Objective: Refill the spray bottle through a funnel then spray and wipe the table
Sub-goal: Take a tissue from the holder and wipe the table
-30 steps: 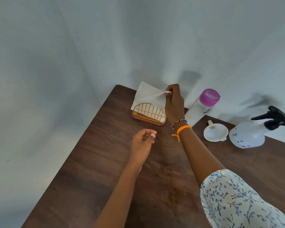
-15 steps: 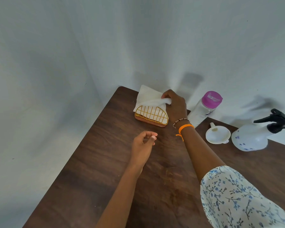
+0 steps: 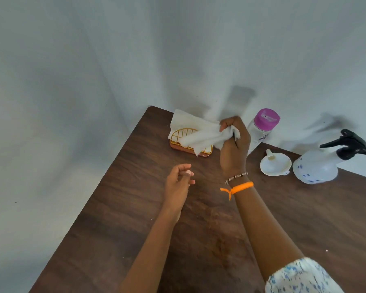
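Right hand (image 3: 234,144) closed in a fist-like grip on a white paper napkin (image 3: 207,136), bunched at the fingers and trailing left across the front of the wire holder (image 3: 188,142). Napkin lifted partly clear; unclear whether its far end sits inside the holder or not. Left hand (image 3: 179,180) empty, fingers loosely curled, hovering over the bench (image 3: 135,218) near the centre, touching nothing.

Progress, judged from layout: spray bottle (image 3: 317,166) standing at far right with black trigger head screwed on; funnel (image 3: 275,163) lying loose on the bench just left of it, not in the bottle neck. Suggests refill step finished, though liquid level not readable through the frosted body. Whether spraying is done cannot be told: no wet patches visible on the wood. Wiping apparently about to begin; napkin in hand, not yet on the surface.

Materials: bench dark brown wood-grain, matte. Holder thin gold wire in a half-round arch on a reddish base. Napkin soft, creased, thin. Funnel white plastic, wide shallow bowl, short spout. Spray bottle translucent, bulbous, small blue flecks. Bottle with pink cap (image 3: 262,127) cylindrical, pale, standing behind the right hand at the far edge.
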Available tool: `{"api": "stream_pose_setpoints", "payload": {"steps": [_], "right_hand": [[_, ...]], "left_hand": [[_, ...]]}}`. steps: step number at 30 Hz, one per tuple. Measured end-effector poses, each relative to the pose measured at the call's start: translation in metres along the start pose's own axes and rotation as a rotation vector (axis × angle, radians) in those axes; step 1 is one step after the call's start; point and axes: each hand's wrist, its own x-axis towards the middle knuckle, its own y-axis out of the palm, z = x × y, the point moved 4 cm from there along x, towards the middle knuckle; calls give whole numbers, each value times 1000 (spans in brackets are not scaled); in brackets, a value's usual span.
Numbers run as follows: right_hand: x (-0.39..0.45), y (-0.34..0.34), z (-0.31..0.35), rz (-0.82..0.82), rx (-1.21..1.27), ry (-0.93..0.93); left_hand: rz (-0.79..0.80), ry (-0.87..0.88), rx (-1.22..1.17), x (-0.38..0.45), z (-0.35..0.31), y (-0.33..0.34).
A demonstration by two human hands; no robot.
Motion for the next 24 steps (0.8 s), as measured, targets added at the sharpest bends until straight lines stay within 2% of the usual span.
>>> {"api": "stream_pose_setpoints", "payload": {"steps": [2,4,6,8,11,13,15,17,18,21,22,24], "right_hand": [[-24,-14,-7,-17,103,127],[-49,-26,-21,-34,196,328],[-74,-38,-29,-23,163,468],[-97,-50,-34,-4,46,527],[-134,-65,-42,33,-71,640],[-158,-67,-44,151,-134,694],[-178,-63,-41,364,-196,683],[-193,-60,-35,585,-317,586],[-198,-62,-36,613,-342,569],[-195,-77,-39,493,-308,633],[-191,-82,-42,422,-325,633],[-180,-94,-51,283,-538,558]], "left_hand": [[45,-62,-169,-3,4,-2],[144,-135,-307,-9,10,-4],[251,-177,-275,-22,18,-7],[318,-221,-211,-38,28,-8],[256,-289,-157,-59,50,-9],[153,-329,-113,-69,67,-10],[82,-344,-93,-79,78,-9],[98,-381,-123,-90,83,-5],[135,-407,-139,-94,84,-3],[299,-383,-22,-103,83,-2],[312,-342,40,-103,82,-4],[252,-259,145,-100,81,-11]]}}
